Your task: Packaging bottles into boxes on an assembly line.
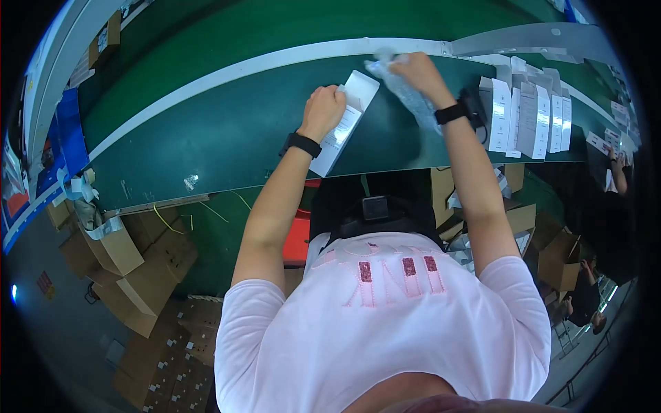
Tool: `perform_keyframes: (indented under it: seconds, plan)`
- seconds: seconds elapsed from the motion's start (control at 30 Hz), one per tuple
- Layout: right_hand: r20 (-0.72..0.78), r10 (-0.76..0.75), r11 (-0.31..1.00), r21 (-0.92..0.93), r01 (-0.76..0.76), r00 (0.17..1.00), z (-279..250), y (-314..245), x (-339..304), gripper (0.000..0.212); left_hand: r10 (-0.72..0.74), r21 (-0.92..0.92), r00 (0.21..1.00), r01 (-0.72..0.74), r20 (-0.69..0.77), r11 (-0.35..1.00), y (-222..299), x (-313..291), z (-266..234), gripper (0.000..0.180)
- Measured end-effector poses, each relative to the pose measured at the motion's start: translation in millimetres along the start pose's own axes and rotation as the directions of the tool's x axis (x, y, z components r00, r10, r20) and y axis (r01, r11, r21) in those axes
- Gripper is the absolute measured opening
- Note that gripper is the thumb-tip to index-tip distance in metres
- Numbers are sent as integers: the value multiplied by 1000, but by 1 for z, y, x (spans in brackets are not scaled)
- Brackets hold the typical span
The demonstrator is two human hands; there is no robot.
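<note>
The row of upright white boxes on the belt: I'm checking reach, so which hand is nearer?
Right. The right hand, gripping a clear plastic bag, is beside the row of white boxes; the left hand holds an open white carton farther away.

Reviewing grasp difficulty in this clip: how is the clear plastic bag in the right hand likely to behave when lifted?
The clear plastic bag is probably floppy: it hangs crumpled and limp from the right hand. It looks thin and see-through, so likely light, and perhaps slippery. The left hand holds a white carton that keeps flat panels, so the carton seems the stiffer of the two.
</note>
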State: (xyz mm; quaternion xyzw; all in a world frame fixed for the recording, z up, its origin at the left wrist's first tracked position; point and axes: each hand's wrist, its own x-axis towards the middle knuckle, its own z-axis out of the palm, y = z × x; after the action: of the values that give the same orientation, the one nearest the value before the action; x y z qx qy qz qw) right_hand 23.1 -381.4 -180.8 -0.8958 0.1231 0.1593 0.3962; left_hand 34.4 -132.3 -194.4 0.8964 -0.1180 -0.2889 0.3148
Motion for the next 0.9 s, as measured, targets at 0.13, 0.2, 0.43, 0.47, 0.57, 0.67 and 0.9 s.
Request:
perform_keyframes:
  seconds: [0.13,0.2,0.43,0.47,0.57,0.67,0.9]
  plan:
    - [91,272,944,169,-284,958,-14,51,-8,35,-31,-355,997,55,74,933,-3,-24,-6,50]
    - [-39,164,981,-103,-167,986,-29,60,-20,44,31,-532,999,-3,42,847,-2,-34,-6,51]
    - [-562,-135,242,780,578,816,-160,-159,-123,27,270,-531,961,-259,-59,807,107,-116,-72,56]
    - [-650,-149,109,738,666,745,-145,-206,-133,22,284,-533,950,-310,-132,787,116,-122,-68,50]
    - [-625,-109,52,773,632,773,-123,-238,-142,26,413,-324,872,-484,-264,813,116,-148,-68,45]
    - [-491,-116,-28,871,491,864,-119,-228,-154,31,383,-469,855,-513,-348,719,131,-166,-75,41]
    - [-274,-88,319,903,288,958,-153,-223,-176,28,291,-843,946,-271,-144,464,139,-182,-74,46]
